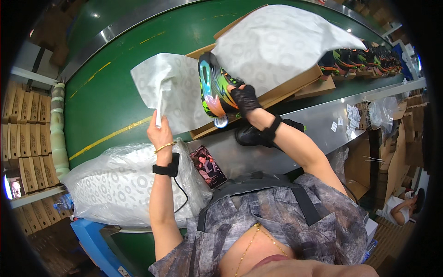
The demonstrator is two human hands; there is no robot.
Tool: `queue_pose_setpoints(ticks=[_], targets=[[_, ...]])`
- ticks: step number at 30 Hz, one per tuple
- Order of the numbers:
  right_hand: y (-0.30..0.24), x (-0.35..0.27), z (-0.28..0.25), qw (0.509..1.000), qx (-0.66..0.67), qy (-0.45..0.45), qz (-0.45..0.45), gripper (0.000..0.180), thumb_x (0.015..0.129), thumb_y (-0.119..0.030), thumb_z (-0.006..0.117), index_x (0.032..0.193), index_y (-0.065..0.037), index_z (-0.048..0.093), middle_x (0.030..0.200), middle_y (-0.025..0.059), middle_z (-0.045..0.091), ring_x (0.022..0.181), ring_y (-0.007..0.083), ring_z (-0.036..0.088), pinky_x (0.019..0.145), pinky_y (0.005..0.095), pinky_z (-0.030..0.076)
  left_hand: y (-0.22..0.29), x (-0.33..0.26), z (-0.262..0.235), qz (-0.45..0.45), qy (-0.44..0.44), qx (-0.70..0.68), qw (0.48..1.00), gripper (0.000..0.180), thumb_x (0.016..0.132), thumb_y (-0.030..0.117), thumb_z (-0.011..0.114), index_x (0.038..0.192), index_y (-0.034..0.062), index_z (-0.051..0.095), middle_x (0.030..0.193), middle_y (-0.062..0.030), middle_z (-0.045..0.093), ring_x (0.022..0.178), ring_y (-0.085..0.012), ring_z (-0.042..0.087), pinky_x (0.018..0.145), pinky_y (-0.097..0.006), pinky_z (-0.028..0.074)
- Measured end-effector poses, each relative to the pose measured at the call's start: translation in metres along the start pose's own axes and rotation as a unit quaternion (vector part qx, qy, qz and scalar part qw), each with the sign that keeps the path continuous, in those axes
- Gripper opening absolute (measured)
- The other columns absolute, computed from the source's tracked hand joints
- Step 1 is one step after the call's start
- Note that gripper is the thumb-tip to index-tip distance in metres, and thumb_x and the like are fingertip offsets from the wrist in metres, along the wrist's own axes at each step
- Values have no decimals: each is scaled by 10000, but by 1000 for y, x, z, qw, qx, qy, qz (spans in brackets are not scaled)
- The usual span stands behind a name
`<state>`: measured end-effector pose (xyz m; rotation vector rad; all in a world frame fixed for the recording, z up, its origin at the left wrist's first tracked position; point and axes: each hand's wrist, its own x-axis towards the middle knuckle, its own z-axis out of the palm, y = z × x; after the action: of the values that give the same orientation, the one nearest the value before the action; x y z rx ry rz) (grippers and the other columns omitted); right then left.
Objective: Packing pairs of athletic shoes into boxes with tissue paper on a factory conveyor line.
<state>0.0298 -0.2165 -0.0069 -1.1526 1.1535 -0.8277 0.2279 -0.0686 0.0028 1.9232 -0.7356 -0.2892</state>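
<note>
My left hand [159, 131] pinches the near edge of a sheet of white patterned tissue paper [177, 85], which spreads over the left end of an open cardboard shoe box [290, 86]. In my right hand [245, 98], covered by a black fingerless glove, is a multicoloured sneaker [213, 87] in black, green and orange. The shoe is held above the paper, with a round white tag [221, 122] hanging beside it. Another large tissue sheet [272, 44] billows over the rest of the box. A second, black shoe [249, 135] lies on the metal ledge under my right forearm, partly hidden.
A green conveyor belt [110, 92] runs behind the metal ledge. Several similar shoes [360, 60] line up at far right. A plastic-wrapped stack of tissue paper [120, 184] and a phone [206, 167] lie near my left arm. Stacked boxes [28, 115] stand at left.
</note>
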Motion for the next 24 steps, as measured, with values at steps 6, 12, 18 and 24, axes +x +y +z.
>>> queue_pose_setpoints(ticks=[6,12,18,24], targets=[[96,38,49,880,336,-147,302,276,762,-223,582,934,-13,539,874,84,593,703,173,553,647,308,461,49,-21,55,186,-161,-105,964,801,695,162,688,1324,26,210,1269,-171,370,1010,-244,500,848,-331,405],[46,2,15,914,-231,-272,-194,372,771,-284,540,1010,1,530,1017,136,563,894,219,546,778,289,425,32,1,95,138,-245,-127,951,711,748,279,623,1308,55,248,1301,-228,301,1136,-308,410,889,-397,361],[-9,-78,-101,901,-319,63,-286,356,713,-89,584,1050,-12,500,924,123,544,805,235,549,718,296,442,0,14,107,289,-421,396,763,511,763,448,501,1189,167,466,1262,-139,386,1206,-295,306,930,-602,171],[42,-120,-155,890,-414,-38,-189,787,616,-144,701,1261,-27,266,953,206,542,841,344,555,738,381,439,7,-9,120,289,-252,329,863,521,752,433,550,1132,80,493,1193,-174,430,1141,-293,374,888,-544,269]])
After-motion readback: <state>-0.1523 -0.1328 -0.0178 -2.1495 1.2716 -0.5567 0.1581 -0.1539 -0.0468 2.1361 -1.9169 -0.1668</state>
